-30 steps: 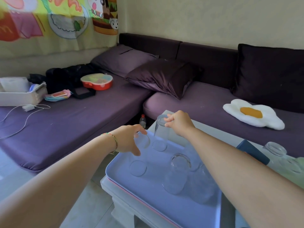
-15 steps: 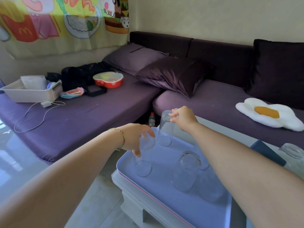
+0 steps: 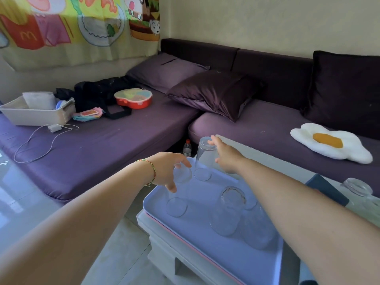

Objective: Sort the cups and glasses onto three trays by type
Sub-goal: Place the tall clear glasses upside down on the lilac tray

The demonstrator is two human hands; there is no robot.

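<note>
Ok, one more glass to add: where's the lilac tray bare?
The lilac tray's near strip, in front of the middle glass, is bare; so is the gap between that and the left glass. The far corner is crowded: left hand on the far glass, right hand at the corner glass.

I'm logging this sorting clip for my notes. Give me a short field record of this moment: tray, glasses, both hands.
surface: blue tray on a white table
far corner of tray: tall glass
elsewhere on tray: small glass, and at least three other clear glasses
off tray: lone glass at the table's right side
left hand: arched over the small glass, grip unclear
right hand: fingertips touch the tall glass's top
background: purple sofa, fried-egg cushion
</note>
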